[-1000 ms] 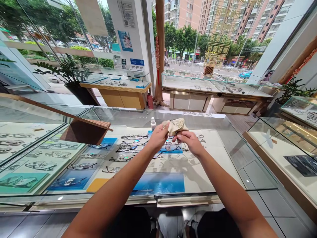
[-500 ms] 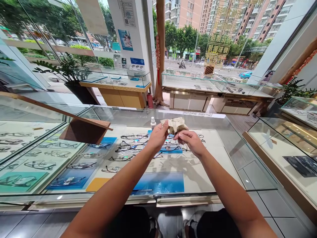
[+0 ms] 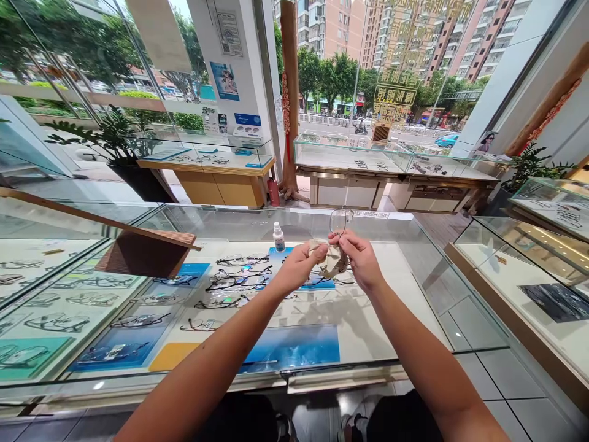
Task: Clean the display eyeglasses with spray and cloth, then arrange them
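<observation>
Both my hands are raised together above a glass display counter (image 3: 427, 264). My left hand (image 3: 299, 268) is closed on a beige cleaning cloth (image 3: 332, 261). My right hand (image 3: 361, 258) pinches a pair of thin-rimmed glasses (image 3: 339, 221), one lens sticking up above my fingers. The cloth is wrapped around the lower part of the glasses between my two hands. A small white spray bottle (image 3: 278, 237) stands on the counter top just left of my left hand.
Under the glass lie several pairs of glasses (image 3: 230, 283) on white and blue mats. A wooden sloped panel (image 3: 138, 253) sits on the adjoining counter at left. More display counters (image 3: 359, 162) stand ahead and at right. Tiled floor lies to the right.
The glasses have come up out of the cloth, one lens now showing above my right hand. The cloth has dropped from on top of my hands to between them.
</observation>
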Motion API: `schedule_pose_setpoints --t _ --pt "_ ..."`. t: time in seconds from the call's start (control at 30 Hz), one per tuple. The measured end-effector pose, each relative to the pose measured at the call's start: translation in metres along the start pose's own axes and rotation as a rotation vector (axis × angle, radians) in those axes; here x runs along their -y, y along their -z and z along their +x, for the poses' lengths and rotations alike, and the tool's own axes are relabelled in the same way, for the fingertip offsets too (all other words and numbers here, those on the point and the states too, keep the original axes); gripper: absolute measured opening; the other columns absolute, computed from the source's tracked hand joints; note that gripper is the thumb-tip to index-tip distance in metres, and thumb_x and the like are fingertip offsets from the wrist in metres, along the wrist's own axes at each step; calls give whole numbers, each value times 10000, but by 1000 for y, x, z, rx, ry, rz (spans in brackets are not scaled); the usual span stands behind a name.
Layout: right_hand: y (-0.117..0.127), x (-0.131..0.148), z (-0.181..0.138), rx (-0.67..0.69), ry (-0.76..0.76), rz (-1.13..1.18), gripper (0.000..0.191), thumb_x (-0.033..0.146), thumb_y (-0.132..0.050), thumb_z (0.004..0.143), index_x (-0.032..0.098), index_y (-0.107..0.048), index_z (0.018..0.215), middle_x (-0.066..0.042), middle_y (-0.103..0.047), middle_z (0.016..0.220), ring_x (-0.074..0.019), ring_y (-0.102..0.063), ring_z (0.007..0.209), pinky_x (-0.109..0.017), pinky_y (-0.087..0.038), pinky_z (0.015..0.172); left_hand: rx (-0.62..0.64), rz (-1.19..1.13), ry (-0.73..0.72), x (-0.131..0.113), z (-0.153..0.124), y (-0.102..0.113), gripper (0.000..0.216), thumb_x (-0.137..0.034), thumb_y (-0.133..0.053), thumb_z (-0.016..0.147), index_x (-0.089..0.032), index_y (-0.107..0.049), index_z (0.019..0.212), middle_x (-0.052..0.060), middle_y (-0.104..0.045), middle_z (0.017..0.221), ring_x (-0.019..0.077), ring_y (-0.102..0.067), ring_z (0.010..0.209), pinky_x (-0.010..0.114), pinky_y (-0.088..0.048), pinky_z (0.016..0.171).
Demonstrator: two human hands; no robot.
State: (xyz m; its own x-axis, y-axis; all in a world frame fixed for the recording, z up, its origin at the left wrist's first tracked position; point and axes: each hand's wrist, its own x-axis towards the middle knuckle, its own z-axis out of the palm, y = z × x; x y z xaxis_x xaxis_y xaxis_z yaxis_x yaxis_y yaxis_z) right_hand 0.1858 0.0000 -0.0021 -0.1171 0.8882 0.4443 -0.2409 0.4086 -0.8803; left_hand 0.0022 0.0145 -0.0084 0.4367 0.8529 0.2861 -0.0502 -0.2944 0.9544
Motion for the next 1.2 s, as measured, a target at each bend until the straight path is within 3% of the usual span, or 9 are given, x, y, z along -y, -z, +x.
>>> schedule_pose_setpoints --t 0.27,0.4,0.53,0.77,0.9,1.1,1.2 --pt "-5 -8 0 -8 -71 82 276 539 -749 897 277 -832 901 -56 -698 1068 -253 -624 1170 -385 -484 1048 87 -92 76 2 -3 -3 460 -607 -687 926 -150 -653 972 31 -624 879 173 -541 825 286 -429 792" --pt "-1 -8 1 -20 -107 91 294 547 -749 889 260 -812 890 -42 -675 998 -206 -622 979 -304 -508 832 51 -140 122 1 -3 -2 458 -580 -748 888 -144 -694 1020 38 -655 885 171 -556 807 283 -432 778" --pt "2 -7 1 -32 -92 48 322 563 -745 884 245 -793 872 -34 -635 950 -170 -546 806 -271 -447 662 37 -145 129 1 -2 0 459 -562 -784 861 -151 -698 1047 37 -660 911 171 -561 821 277 -427 774" --pt "-3 -9 -1 5 -57 49 273 522 -730 919 260 -796 884 -25 -619 961 -174 -562 871 -287 -471 771 129 -201 145 1 -4 -3 484 -528 -803 859 -164 -637 1132 9 -575 879 151 -501 810 261 -381 741" --pt "-4 -12 0 -14 -71 65 258 521 -743 910 269 -799 890 -25 -598 965 -172 -559 867 -287 -474 767 165 -230 149 -5 -6 -11 482 -525 -814 845 -154 -624 1086 11 -560 850 148 -479 780 272 -372 727" --pt "-8 -9 -3 31 -92 58 269 523 -715 932 272 -807 906 -37 -634 997 -200 -593 974 -320 -485 882 107 -227 104 -4 -7 -14 449 -514 -850 808 -162 -586 896 -36 -466 732 114 -392 685 256 -316 646" --pt "-10 -5 -4 45 -82 18 298 538 -709 928 262 -817 901 -43 -650 988 -214 -601 994 -341 -482 926 73 -219 102 -1 -7 -14 432 -529 -821 838 -152 -630 931 -24 -502 748 117 -431 693 254 -347 658"
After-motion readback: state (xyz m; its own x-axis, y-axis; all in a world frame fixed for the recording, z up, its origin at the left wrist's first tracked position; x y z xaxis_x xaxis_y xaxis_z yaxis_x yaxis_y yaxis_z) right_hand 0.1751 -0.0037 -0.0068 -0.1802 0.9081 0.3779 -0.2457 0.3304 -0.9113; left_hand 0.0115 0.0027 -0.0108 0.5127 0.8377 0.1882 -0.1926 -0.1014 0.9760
